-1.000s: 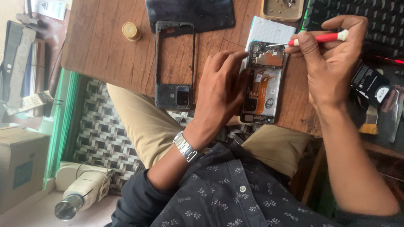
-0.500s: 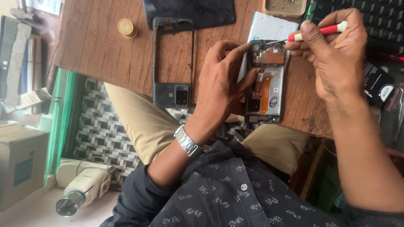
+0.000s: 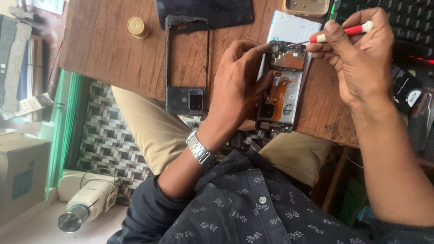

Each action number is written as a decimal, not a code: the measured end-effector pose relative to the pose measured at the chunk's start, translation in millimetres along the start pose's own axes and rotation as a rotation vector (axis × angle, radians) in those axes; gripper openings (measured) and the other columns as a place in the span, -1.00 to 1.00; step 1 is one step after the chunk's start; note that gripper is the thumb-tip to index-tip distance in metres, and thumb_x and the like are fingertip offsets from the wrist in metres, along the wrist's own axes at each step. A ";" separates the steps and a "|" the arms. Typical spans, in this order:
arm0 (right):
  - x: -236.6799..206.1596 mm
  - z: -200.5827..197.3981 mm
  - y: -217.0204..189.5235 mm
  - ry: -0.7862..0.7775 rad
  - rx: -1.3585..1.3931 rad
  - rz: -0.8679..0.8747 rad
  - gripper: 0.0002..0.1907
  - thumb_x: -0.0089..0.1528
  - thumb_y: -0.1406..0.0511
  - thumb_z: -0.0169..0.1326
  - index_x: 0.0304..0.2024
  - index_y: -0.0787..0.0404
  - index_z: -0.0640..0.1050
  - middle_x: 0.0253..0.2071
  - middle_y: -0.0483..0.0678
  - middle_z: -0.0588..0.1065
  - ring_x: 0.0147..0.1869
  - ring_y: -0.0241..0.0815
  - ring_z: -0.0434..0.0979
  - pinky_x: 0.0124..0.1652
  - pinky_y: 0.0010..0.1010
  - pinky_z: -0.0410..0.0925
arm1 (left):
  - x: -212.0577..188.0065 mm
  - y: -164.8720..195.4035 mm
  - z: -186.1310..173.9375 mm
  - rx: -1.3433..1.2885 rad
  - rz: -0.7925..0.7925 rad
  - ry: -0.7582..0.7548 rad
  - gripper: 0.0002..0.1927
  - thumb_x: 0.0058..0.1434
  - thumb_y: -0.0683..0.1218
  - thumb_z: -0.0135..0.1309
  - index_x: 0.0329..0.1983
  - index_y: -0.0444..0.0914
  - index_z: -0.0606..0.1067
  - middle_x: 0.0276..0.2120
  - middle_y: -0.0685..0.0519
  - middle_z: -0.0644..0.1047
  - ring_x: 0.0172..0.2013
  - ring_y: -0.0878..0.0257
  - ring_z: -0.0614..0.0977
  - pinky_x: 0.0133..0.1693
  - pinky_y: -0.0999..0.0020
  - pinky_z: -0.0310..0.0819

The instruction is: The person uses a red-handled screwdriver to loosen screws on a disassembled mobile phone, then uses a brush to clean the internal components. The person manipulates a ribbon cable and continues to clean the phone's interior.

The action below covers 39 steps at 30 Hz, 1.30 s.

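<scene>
Centrally, we see an opened phone (image 3: pixel 284 88) lying face down on a wooden table (image 3: pixel 113 58), its lower end close to the near table edge. Our left hand (image 3: pixel 237 88) rests against the phone's left side, the fingers curled over its upper left corner and pressing it to the table; the hand is closed on the phone's edge rather than lifting it. Our right hand (image 3: pixel 359 54) hovers just beyond the phone's upper right corner and pinches a red-and-white screwdriver (image 3: pixel 337 34) between thumb and fingers. The metal tip of the screwdriver meets the circuit board at the top of the phone. Under the phone's upper end lies a white box (image 3: pixel 289 27).

To the left of our left hand, a black phone frame (image 3: pixel 186 63) lies flat, near but apart from the hand. Beyond it sit a dark back cover (image 3: pixel 203 11) and a small round yellow cap (image 3: pixel 137 26). Bare wood lies open to the left of the frame. On the right, a black keyboard (image 3: pixel 407 20) crowds the space behind our right hand, and a tan case (image 3: pixel 307 7) lies at the far edge. Little free wood remains between the phone and the near table edge.
</scene>
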State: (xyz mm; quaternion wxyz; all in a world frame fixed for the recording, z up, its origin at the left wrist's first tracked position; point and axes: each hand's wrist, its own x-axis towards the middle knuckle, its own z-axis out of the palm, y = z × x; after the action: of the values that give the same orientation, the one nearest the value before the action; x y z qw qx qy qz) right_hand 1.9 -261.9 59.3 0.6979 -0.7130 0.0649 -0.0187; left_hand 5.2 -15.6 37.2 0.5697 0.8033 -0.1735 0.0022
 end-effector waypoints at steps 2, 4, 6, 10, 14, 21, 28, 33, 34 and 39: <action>-1.2 0.5 1.4 -0.002 0.022 -0.003 -0.69 0.51 0.36 0.18 0.00 0.23 0.26 -0.18 0.16 0.56 -0.14 -0.07 0.67 -0.11 -0.34 0.57 | 0.0 -0.7 -0.9 0.002 0.010 0.005 -0.54 0.23 -0.13 0.25 0.20 -0.28 0.50 0.03 -0.06 0.51 0.03 0.07 0.58 0.07 0.23 0.51; -1.9 0.9 2.1 -0.003 0.037 -0.002 -0.70 0.50 0.37 0.17 0.00 0.22 0.26 -0.18 0.16 0.56 -0.14 -0.07 0.67 -0.11 -0.34 0.57 | -0.4 -0.7 -1.3 -0.004 0.005 0.004 -0.54 0.22 -0.14 0.25 0.20 -0.28 0.50 0.02 -0.07 0.51 0.03 0.07 0.58 0.07 0.23 0.51; -1.1 0.7 1.9 -0.004 0.036 -0.005 -0.70 0.51 0.36 0.18 0.00 0.22 0.26 -0.18 0.16 0.56 -0.14 -0.07 0.67 -0.11 -0.34 0.57 | 0.2 -0.5 -0.8 -0.020 -0.011 0.003 -0.54 0.22 -0.14 0.25 0.20 -0.28 0.50 0.01 -0.07 0.51 0.02 0.07 0.58 0.07 0.23 0.51; 0.3 -1.2 2.2 -0.048 -0.086 -0.146 -0.73 0.56 0.38 0.13 0.02 0.23 0.26 -0.17 0.15 0.52 -0.11 -0.04 0.67 -0.08 -0.28 0.57 | 0.3 -0.3 -0.1 -0.023 0.007 0.015 -0.55 0.22 -0.15 0.25 0.19 -0.29 0.51 0.01 -0.07 0.51 0.04 0.07 0.58 0.09 0.22 0.51; -2.9 -8.6 1.5 -0.137 -0.295 -0.511 -0.66 0.61 0.44 -0.07 0.25 0.25 0.05 -0.05 0.13 0.47 -0.03 -0.04 0.65 -0.01 -0.25 0.58 | -2.6 -1.2 -1.2 -0.016 0.021 0.022 -0.55 0.23 -0.13 0.25 0.19 -0.29 0.50 0.03 -0.06 0.51 0.07 0.07 0.58 0.13 0.22 0.51; -13.5 -20.4 -20.5 -0.211 -0.477 -0.465 -0.64 0.62 0.36 -0.07 0.40 0.18 0.15 -0.36 -0.12 0.40 -0.34 -0.32 0.51 -0.22 -0.45 0.49 | -5.5 -3.7 -2.9 0.011 0.043 0.015 -0.54 0.26 -0.07 0.26 0.19 -0.29 0.48 0.05 -0.05 0.49 0.10 0.07 0.56 0.16 0.21 0.50; -25.2 8.3 -26.2 -0.239 -1.113 -0.274 -0.67 0.30 0.28 0.28 0.08 0.30 0.61 -0.57 -0.13 0.44 -0.57 -0.40 0.38 -0.60 -0.57 0.24 | -6.8 -4.1 -5.3 0.004 0.027 0.018 -0.55 0.24 -0.07 0.26 0.17 -0.28 0.50 0.05 -0.04 0.50 0.09 0.07 0.58 0.14 0.21 0.51; -22.0 13.7 -25.4 -0.263 -1.149 -0.231 -0.54 0.26 0.19 0.39 0.16 0.21 0.63 -0.60 -0.18 0.39 -0.56 -0.42 0.32 -0.55 -0.56 0.20 | -5.4 -4.5 -7.9 0.014 0.006 0.014 -0.56 0.20 -0.09 0.28 0.13 -0.28 0.52 0.04 -0.05 0.51 0.07 0.05 0.59 0.13 0.21 0.50; -21.2 12.7 -25.6 -0.265 -1.162 -0.227 -0.55 0.26 0.18 0.39 0.15 0.20 0.64 -0.60 -0.18 0.39 -0.57 -0.41 0.33 -0.56 -0.55 0.19 | -4.9 -4.5 -7.6 0.016 0.007 0.017 -0.56 0.20 -0.09 0.28 0.13 -0.29 0.53 0.04 -0.05 0.51 0.07 0.05 0.59 0.13 0.21 0.50; -15.4 6.5 -24.8 -0.309 -1.217 -0.317 -0.57 0.27 0.17 0.39 0.11 0.25 0.65 -0.59 -0.15 0.38 -0.55 -0.40 0.36 -0.56 -0.55 0.19 | -4.8 -5.0 -6.5 0.024 0.011 0.033 -0.58 0.20 -0.09 0.28 0.10 -0.29 0.53 0.04 -0.04 0.51 0.08 0.05 0.58 0.13 0.21 0.50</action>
State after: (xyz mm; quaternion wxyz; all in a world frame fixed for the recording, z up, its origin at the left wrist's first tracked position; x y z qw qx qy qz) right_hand -10.9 -253.1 84.9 0.1588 -0.9766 -0.1433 0.0214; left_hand 3.4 -7.0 34.0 0.5628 0.8090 -0.1682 0.0207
